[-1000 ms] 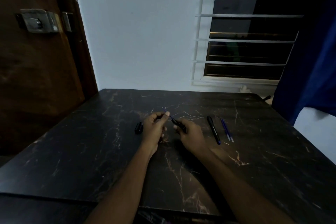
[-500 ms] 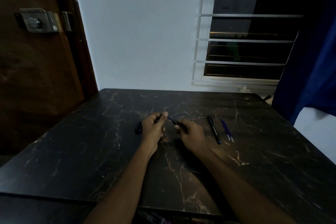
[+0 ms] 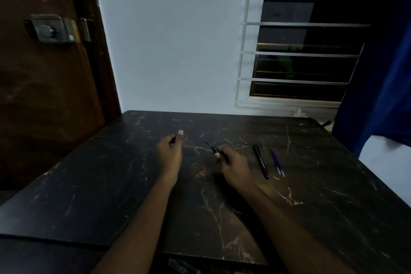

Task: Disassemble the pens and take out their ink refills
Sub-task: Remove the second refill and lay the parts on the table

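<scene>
Hands have pulled apart since the earlier frames, when both were joined on one pen; the camera also tilted up a bit, showing more of the wall switch plate.

Near: bare forearms over the dark marble table.

Mid: right hand is clenched around a black pen body, with a thin blue refill sticking out of its front end, pointing up-left, tip off the table. Left hand is curled around a small dark piece, probably the unscrewed tip section; mostly hidden by the fingers, can't confirm.

Right of the hands: one whole black pen lies flat on the table, just beside it two loose blue refills side by side, so two pens look already done.

Far: white wall, barred window, door with lock on the left.

Step in hand, as I judge it: pen opened, refill exposed but not yet out. Next move likely needs the left hand to drop its piece, pinch the refill and draw it straight out along the barrel. Then the whole pen remains.
</scene>
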